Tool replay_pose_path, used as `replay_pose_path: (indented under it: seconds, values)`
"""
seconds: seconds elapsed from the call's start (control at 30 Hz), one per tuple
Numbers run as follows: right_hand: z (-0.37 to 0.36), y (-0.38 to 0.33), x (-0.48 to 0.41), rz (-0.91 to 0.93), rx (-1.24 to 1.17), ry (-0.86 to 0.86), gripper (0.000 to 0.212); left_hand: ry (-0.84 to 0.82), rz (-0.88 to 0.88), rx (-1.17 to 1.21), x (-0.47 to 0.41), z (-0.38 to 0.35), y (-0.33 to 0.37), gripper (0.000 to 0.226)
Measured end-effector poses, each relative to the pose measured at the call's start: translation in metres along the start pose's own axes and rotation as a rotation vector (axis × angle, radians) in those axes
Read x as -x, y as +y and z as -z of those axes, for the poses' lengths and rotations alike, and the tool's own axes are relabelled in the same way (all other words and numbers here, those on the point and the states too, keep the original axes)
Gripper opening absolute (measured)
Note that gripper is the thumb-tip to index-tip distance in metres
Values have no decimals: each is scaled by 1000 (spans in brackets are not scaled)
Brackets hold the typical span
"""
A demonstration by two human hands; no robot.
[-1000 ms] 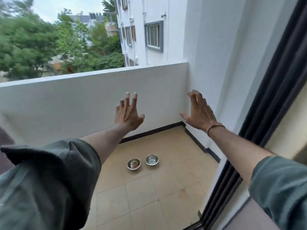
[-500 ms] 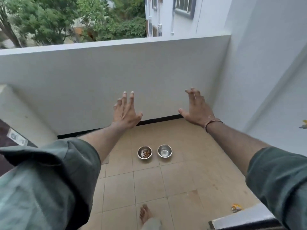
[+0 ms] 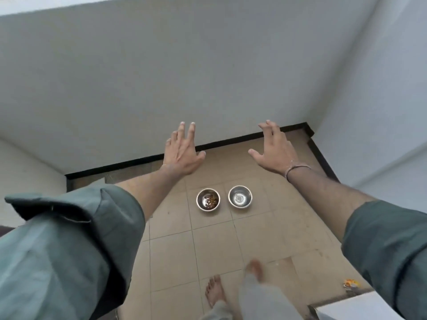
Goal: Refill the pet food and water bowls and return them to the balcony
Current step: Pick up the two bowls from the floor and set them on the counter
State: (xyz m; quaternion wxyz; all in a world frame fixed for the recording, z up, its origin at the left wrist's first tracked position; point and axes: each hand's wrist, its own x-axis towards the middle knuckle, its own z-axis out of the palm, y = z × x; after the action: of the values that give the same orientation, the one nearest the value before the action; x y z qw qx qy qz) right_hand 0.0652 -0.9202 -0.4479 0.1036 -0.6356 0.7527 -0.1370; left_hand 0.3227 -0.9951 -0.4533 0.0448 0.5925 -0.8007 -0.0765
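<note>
Food bowl sits mid-frame on the tiled floor, water bowl just beside it to the right, apart. Parapet wall above them. Left hand and right hand hover higher in frame, bare feet at the bottom.

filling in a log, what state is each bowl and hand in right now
food bowl, upright on the floor, a little kibble inside
water bowl, upright beside it, not touching, seems to hold some water
left hand, open, holds nothing
right hand, open, holds nothing
</note>
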Motion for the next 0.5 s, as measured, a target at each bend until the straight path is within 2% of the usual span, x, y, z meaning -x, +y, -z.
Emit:
replay_pose_path:
  seconds: [0.23, 0.5]
  values:
    - [-110, 43, -101, -1, -39, -167, 79, -144, 111, 6, -84, -108, -23, 91]
    - [-285, 117, -159, -18, -48, -396, 80, -360, 192, 42, -139, -282, -54, 90]
